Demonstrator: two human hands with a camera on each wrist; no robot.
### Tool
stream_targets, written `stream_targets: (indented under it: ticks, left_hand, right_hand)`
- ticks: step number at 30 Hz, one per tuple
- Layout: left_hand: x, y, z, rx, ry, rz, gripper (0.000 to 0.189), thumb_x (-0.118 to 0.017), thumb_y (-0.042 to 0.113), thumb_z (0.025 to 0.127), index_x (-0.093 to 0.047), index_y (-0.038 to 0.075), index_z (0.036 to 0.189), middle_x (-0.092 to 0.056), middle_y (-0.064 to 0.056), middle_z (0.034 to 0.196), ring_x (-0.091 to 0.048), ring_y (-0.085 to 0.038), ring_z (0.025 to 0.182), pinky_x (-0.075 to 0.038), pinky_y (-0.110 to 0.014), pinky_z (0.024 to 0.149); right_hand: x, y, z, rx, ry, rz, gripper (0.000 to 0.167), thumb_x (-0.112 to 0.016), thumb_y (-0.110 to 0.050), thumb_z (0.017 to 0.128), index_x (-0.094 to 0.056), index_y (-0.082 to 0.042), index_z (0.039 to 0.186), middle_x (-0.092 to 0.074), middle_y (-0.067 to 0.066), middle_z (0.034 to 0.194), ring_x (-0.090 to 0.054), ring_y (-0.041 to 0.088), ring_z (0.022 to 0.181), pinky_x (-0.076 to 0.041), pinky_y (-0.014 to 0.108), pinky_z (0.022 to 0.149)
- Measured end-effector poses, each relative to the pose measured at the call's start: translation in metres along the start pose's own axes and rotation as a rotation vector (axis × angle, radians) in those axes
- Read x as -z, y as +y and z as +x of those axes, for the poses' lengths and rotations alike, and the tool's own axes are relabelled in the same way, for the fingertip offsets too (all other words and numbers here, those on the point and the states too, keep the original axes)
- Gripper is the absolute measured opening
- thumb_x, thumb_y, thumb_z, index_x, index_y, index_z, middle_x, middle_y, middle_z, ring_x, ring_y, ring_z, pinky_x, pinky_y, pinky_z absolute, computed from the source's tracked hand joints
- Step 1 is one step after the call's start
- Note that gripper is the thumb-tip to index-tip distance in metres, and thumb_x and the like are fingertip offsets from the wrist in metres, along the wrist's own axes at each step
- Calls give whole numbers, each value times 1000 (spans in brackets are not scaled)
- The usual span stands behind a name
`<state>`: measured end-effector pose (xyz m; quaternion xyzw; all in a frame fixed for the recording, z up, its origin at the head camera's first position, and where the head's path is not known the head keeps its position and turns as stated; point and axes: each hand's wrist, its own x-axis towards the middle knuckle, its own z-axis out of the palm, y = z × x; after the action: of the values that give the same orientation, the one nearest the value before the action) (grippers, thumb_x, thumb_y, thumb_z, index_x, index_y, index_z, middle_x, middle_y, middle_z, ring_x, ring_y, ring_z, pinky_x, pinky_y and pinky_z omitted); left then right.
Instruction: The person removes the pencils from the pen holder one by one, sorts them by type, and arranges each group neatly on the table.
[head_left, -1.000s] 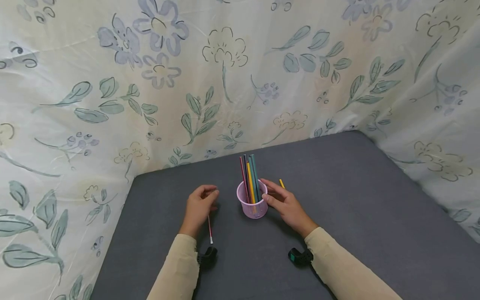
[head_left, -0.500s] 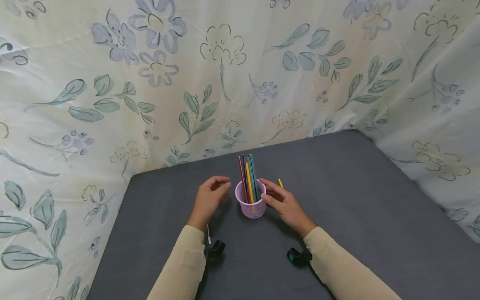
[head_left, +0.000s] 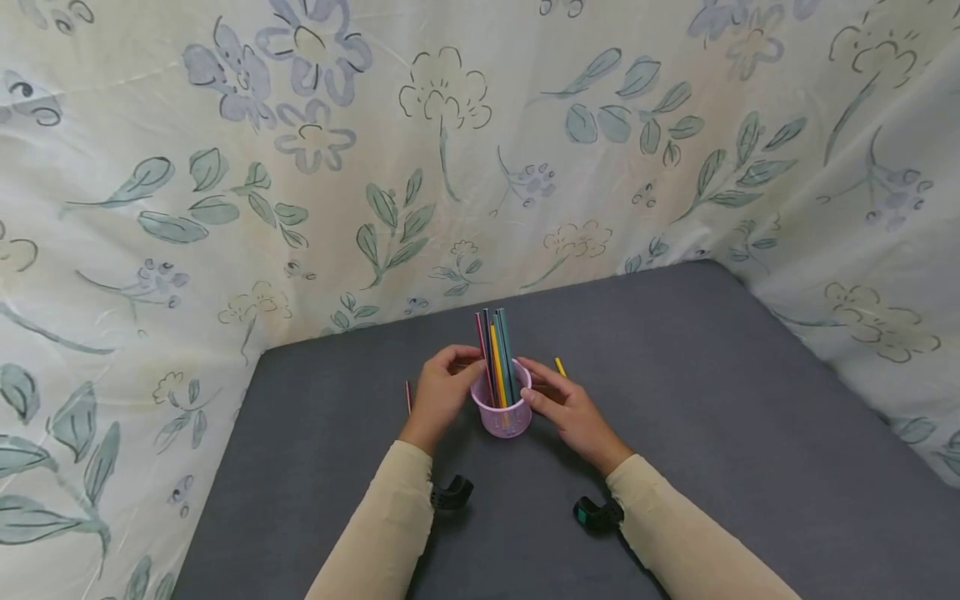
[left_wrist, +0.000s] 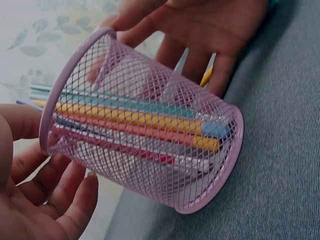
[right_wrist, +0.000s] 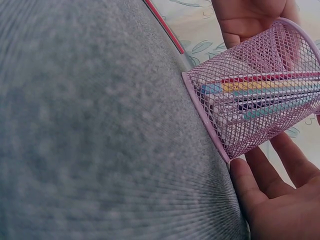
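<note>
Head view, red pencil [head_left: 408, 397], partly behind left hand [head_left: 441, 395]

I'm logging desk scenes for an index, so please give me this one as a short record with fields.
container: pink mesh pencil cup, upright on a gray tabletop
contents: pencils, including red, yellow, teal and dark ones
left hand: fingers at the cup's rim, grip unclear
right hand: holds the cup's opposite side
outside the cup: loose red pencil left of the left hand; loose yellow pencil behind the right; both partly hidden
backdrop: floral cloth
</note>
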<state>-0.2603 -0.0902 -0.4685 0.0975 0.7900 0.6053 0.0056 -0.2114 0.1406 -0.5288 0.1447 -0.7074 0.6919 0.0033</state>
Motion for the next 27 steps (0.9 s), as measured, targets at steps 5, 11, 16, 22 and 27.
stream_targets:
  ticks: [5, 11, 16, 22, 27]
  left_hand:
    - [-4, 3, 0, -5, 21, 41, 20, -77, 21, 104, -77, 11, 121, -72, -5, 115, -66, -27, 101, -59, -41, 86]
    - [-7, 4, 0, -13, 60, 39, 17, -78, 18, 102, -77, 8, 116, -73, -6, 111, -65, -27, 96, -58, -37, 79]
    - [-5, 6, -2, -11, 92, 25, 16, -79, 17, 102, -76, 9, 115, -72, -6, 109, -65, -26, 97, -59, -36, 80]
    - [-1, 11, -3, -15, 134, 24, 15, -80, 21, 102, -75, 13, 114, -72, -3, 109, -63, -26, 101, -58, -40, 87]
    - [2, 11, -2, -67, 158, 2, 13, -79, 17, 103, -74, 10, 113, -73, -4, 108, -67, -26, 98, -59, -39, 88]
  right_hand:
    - [0, 0, 0, 2, 4, 2, 54, -69, -25, 110, -54, -24, 163, -62, 13, 150, -59, 34, 137, -48, 55, 113]
    - [0, 0, 0, 3, 5, -8, 54, -69, -25, 110, -55, -24, 162, -62, 13, 150, -60, 35, 137, -48, 56, 113]
    - [0, 1, 0, 6, 9, -12, 54, -69, -25, 110, -55, -23, 162, -62, 13, 151, -60, 35, 137, -49, 56, 113]
    - [-1, 1, 1, 1, 19, -16, 54, -70, -25, 110, -56, -24, 162, -62, 14, 150, -59, 36, 137, -47, 59, 113]
    - [-1, 0, 2, -8, 18, -24, 54, -69, -26, 110, -55, -25, 162, -62, 13, 150, -59, 35, 137, -47, 59, 113]
